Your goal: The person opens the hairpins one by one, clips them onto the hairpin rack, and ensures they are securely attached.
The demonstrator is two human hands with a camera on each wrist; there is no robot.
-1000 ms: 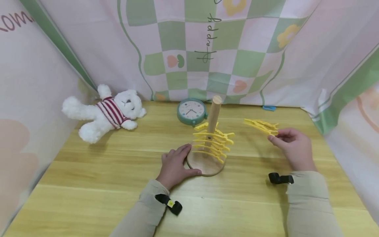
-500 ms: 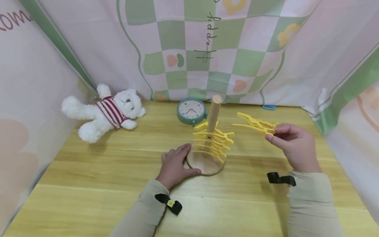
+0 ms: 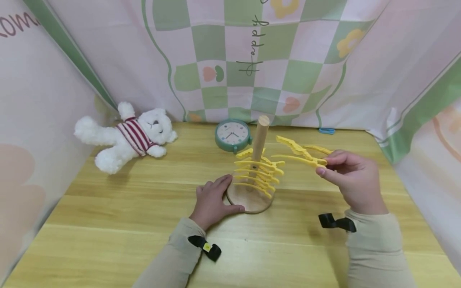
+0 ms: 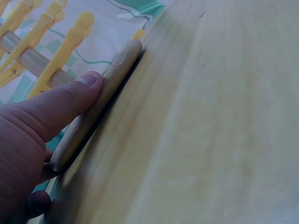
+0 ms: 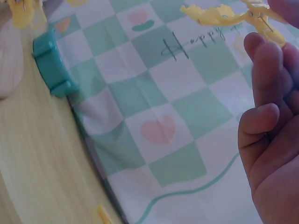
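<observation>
My left hand (image 3: 214, 204) holds the round base (image 3: 248, 202) of a wooden stand, thumb on the near rim and fingers along the left side. From the base rises a thick wooden post (image 3: 261, 134) with several yellow alligator hair clips (image 3: 268, 172) clamped along its lower part. Right of the post, my right hand (image 3: 354, 180) pinches the handles of another yellow alligator hair clip (image 3: 313, 161) between thumb and fingers. That clip's jaws are spread apart and point left toward the post. In the right wrist view the pinched clip (image 5: 256, 17) shows only partly.
A further yellow clip (image 3: 318, 149) lies behind my right hand. Behind the stand is a green clock (image 3: 232, 134); a white teddy bear (image 3: 135, 136) in a striped shirt lies at the left. Near the back curtain sits a small blue clip (image 3: 326, 131).
The right hand has moved slightly left with its hair clip, bringing it nearer the post. The clip's jaws have spread wider. My left hand and the stand have stayed put.
</observation>
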